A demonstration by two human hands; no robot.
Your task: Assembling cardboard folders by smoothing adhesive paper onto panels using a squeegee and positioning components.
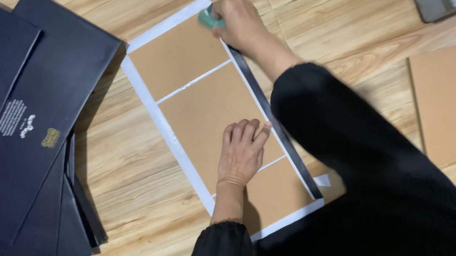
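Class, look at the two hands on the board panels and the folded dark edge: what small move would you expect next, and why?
Probably the right hand draws the green scraper down along the dark strip toward the person. The scraper sits at the strip's far end, the strip runs the sheet's whole right edge, and the left hand lies flat on the middle panel, steadying it.

Under the left hand (pixel 241 153), tan brown cardboard panels (pixel 211 118) on a white sheet (pixel 163 126) edged with a black strip (pixel 273 120); a teal tool (pixel 209 20) in the right hand (pixel 238 21); dark navy folders (pixel 7 134) left of both; pale wood-grain floor (pixel 344 10)
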